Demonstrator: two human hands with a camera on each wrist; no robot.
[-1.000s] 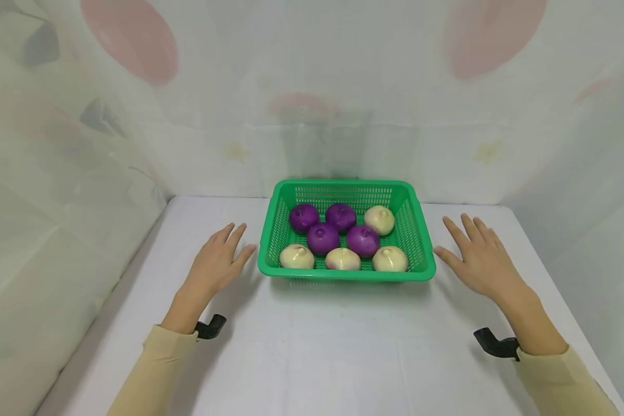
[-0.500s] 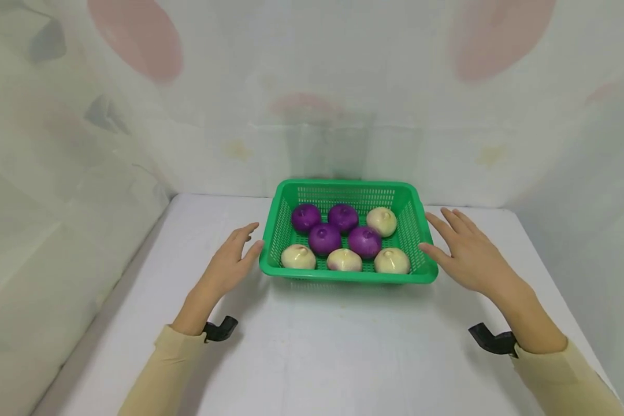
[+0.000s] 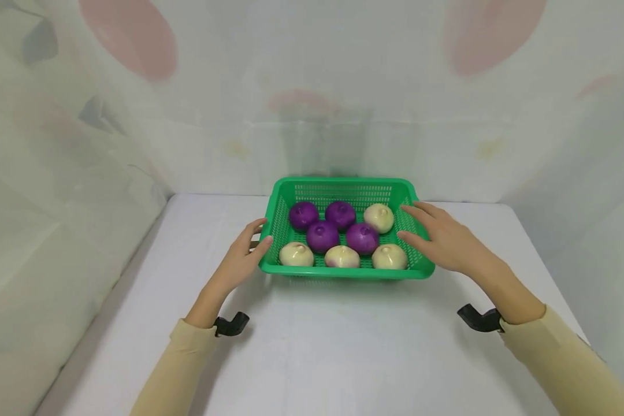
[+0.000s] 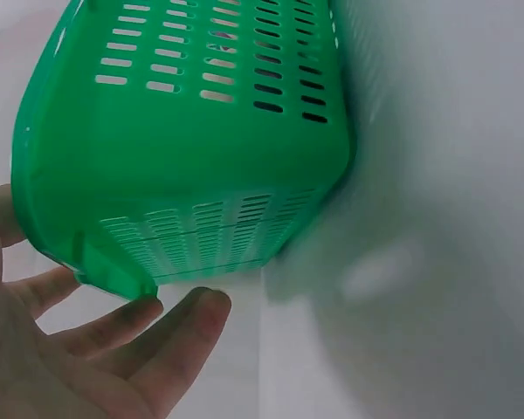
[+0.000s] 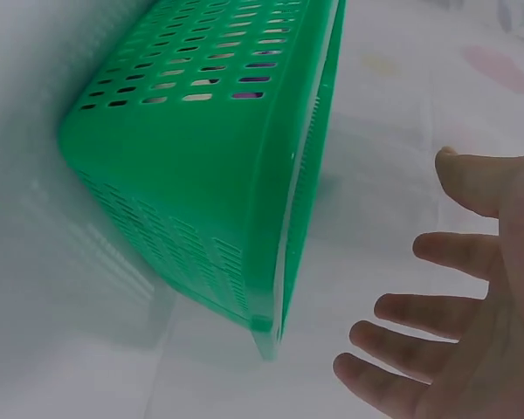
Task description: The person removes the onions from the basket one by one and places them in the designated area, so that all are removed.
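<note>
A green plastic basket [image 3: 345, 274] with slotted walls stands on the white table, holding glossy round onions, several purple, such as the purple onion [image 3: 322, 237], and several whitish, such as the white onion [image 3: 390, 257]. My left hand [image 3: 241, 260] is at the basket's left rim, thumb near the rim and fingers outside the wall; in the left wrist view those fingers [image 4: 179, 349] reach out loosely beneath the rim's corner. Over the right rim hovers my right hand [image 3: 447, 240], fingers spread. The right wrist view shows its fingers [image 5: 428, 314] apart from the basket's wall.
The white table [image 3: 338, 352] extends in front of the basket and to both sides. Behind it hangs a pale patterned cloth [image 3: 338, 86], with another cloth wall [image 3: 57, 231] on the left. Each wrist wears a black mount, such as the left mount [image 3: 231, 325].
Both hands have moved inward: the left hand rightward up to the left rim, the right hand leftward from beside the basket to over its right rim. The basket and onions stay put.
</note>
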